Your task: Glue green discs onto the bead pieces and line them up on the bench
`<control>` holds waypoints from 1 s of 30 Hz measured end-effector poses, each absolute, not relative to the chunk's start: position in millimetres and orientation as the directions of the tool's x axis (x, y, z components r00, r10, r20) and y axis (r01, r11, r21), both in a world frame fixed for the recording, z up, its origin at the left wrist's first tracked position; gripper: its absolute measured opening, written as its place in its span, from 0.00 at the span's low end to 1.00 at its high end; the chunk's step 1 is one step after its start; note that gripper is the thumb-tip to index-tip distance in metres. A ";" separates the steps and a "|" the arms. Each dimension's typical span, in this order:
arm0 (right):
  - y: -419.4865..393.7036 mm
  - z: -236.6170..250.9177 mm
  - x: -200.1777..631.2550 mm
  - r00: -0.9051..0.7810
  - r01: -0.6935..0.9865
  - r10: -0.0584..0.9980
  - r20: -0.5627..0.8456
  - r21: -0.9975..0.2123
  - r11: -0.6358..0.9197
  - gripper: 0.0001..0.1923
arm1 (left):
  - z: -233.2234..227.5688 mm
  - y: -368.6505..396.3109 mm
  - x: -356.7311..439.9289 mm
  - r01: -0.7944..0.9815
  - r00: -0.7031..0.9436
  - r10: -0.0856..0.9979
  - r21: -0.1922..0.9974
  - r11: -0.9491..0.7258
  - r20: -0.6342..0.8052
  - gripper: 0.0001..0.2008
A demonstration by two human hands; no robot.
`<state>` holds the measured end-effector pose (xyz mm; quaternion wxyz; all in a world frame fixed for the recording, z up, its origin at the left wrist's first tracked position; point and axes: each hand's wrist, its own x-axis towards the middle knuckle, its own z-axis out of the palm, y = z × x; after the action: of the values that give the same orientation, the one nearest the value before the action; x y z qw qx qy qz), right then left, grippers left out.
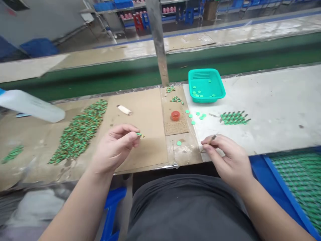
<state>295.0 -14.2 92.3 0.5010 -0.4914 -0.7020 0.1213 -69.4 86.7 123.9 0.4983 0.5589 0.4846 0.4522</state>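
Green, gold-tipped small part (140, 135) sits pinched between the left hand (114, 149) fingertips above the brown cardboard sheet (140, 110). Right hand (227, 159) fingers pinch a thin dark tool (212, 138) beside 1 green plastic disc (179, 143). No writing is legible.

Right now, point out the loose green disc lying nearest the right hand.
The lone green disc on the taped brown strip, left of the right hand. The other loose discs lie farther back, before the teal basket.
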 end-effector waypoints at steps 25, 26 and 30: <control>5.9 62.3 289.4 0.007 0.439 0.869 0.495 -0.782 0.442 0.06 | 78.1 78.1 21.8 0.555 0.422 0.843 0.640 -0.532 0.335 0.07; 5.9 62.0 289.3 0.007 0.438 0.869 0.495 -0.782 0.443 0.06 | 77.9 78.3 21.6 0.557 0.427 0.839 0.633 -0.538 0.336 0.07; 6.5 60.5 289.5 0.008 0.439 0.861 0.508 -0.776 0.453 0.06 | 79.3 79.0 21.7 0.555 0.449 0.815 0.601 -0.576 0.366 0.07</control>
<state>289.5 6.5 60.5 0.5212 -0.4820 -0.6746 0.2026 21.7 79.0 79.3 0.2018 0.8270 0.4140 0.3223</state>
